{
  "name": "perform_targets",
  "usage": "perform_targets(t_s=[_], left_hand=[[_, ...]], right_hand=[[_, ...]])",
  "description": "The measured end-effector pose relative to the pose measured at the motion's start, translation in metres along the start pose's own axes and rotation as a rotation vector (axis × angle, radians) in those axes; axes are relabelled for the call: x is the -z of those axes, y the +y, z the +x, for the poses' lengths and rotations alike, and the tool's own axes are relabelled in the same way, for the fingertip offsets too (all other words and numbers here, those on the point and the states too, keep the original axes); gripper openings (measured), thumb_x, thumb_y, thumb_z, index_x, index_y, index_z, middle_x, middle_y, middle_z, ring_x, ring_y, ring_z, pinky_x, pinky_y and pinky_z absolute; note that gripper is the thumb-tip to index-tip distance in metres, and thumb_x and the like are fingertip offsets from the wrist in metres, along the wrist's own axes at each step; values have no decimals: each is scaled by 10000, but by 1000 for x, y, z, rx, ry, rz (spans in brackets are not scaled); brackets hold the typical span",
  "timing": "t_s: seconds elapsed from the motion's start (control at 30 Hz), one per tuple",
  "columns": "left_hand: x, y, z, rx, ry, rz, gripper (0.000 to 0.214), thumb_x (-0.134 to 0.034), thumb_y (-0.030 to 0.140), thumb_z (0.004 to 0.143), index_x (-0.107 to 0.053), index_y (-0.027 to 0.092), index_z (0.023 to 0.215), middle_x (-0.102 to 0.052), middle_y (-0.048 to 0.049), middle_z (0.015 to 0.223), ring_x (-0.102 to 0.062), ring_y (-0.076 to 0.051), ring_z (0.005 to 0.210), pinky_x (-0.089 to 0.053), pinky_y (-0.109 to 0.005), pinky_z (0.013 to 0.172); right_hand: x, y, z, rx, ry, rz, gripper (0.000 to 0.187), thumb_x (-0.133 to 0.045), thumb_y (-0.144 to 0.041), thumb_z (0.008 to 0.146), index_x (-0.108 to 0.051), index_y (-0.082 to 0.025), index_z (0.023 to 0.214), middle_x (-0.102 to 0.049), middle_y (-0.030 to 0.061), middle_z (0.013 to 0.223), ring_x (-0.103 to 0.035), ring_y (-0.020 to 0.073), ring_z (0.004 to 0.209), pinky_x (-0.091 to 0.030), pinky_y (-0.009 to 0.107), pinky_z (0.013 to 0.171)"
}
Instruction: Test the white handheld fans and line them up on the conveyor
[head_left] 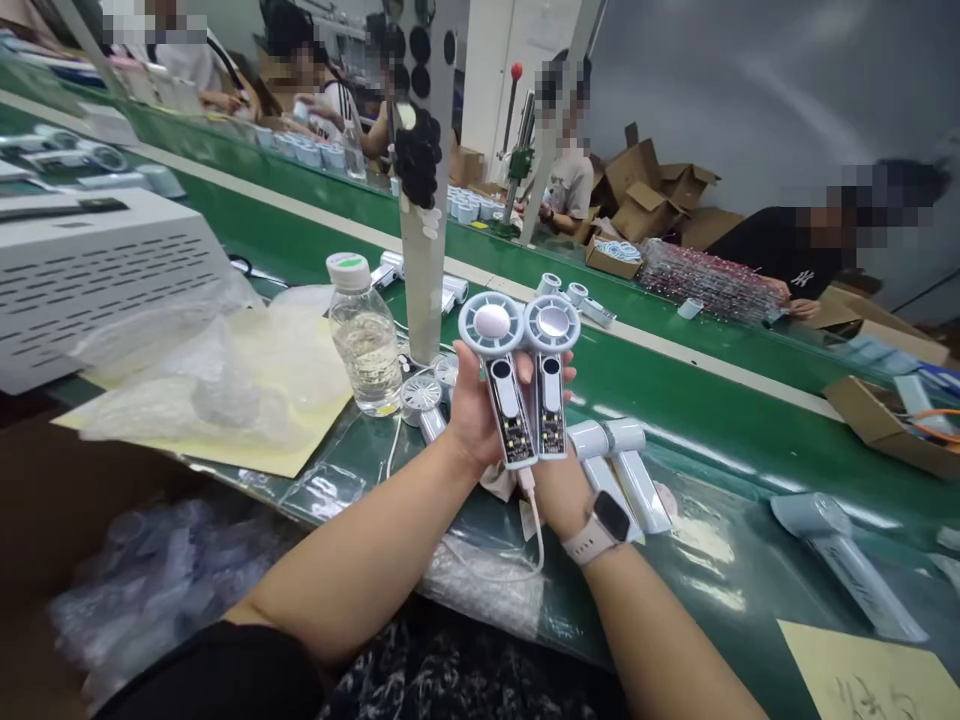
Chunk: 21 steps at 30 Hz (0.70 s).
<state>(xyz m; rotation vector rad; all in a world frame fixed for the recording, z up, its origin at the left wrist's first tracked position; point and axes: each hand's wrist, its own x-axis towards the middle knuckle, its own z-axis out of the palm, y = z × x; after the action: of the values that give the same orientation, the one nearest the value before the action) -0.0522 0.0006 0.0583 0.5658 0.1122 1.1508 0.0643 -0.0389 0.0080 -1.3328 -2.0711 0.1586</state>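
Two light blue handheld fans with round heads and dark handle fronts showing circuit boards are held side by side. My left hand is closed around the left fan, its thumb up beside the head. Behind the right fan, my right hand grips the handle, fingertips showing at its right edge. A white cable runs up to the bottom of the left fan. Close by on the bench, more fans lie to the right and another fan to the left.
A clear bottle stands left of a metal post. Plastic bags lie on yellow paper by a white vented box. A single fan rests at right. Across the green conveyor belt, several people work among cardboard boxes.
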Motion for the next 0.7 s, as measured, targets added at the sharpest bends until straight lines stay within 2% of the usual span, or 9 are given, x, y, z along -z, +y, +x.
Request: perform_targets(t_s=[0.07,0.17,0.23,0.33,0.47,0.57,0.63,0.7], left_hand=[[0,-1,-2,27,-18,23,694,-747,853,538,-578,185,626,-754,-114,965,-689,-355,1141,-589,-449,919],[0,-5,-3,67,-27,55,708,-713,877,554,-581,185,626,-749,-122,935,-699,-360,1114,-585,-478,919],[1,-9,-3,88,-37,66,704,-704,877,571,-596,183,627,-746,-119,912,-705,-353,1096,-580,-475,931],[1,-16,-4,128,-65,98,698,-748,858,528,-642,176,635,-739,-109,860,-717,-342,1042,-583,-440,908],[3,-26,-5,162,-82,146,710,-738,871,514,-662,176,638,-702,-75,756,-724,-270,836,-582,-368,763],[6,-32,-7,167,-42,197,726,-716,892,514,-650,180,637,-613,-25,615,-608,-161,569,-507,-296,571],[7,-33,-6,175,-18,232,733,-705,902,514,-643,182,639,-568,-6,562,-530,-127,495,-447,-277,504],[8,-31,-5,164,-6,238,730,-687,908,537,-637,187,637,-564,-7,551,-518,-126,490,-439,-277,502]], right_hand=[[-1,4,3,-20,34,80,304,-506,-134,898,-686,-215,1129,-713,156,1168,-635,333,1119,-512,567,1001],[19,18,-7,-170,193,278,155,-546,-198,909,-660,-226,1010,-691,138,1203,-633,313,1139,-510,543,987],[35,24,-15,-247,357,405,52,-577,-248,907,-625,-228,905,-680,119,1156,-640,298,1106,-521,522,945],[48,22,-18,-218,505,580,65,-606,-304,913,-607,-245,886,-655,64,984,-654,248,967,-544,443,837],[45,10,-15,-146,494,545,51,-648,-284,912,-638,-253,873,-611,17,816,-632,208,829,-524,382,753],[42,7,-14,-101,539,427,49,-678,-240,900,-667,-247,853,-602,9,800,-598,194,770,-493,359,693],[43,6,-15,-91,554,371,50,-695,-218,893,-682,-247,855,-601,5,798,-586,188,753,-468,340,648],[44,3,-17,-80,540,347,66,-701,-196,891,-692,-250,854,-606,-1,796,-578,181,736,-447,325,618]])
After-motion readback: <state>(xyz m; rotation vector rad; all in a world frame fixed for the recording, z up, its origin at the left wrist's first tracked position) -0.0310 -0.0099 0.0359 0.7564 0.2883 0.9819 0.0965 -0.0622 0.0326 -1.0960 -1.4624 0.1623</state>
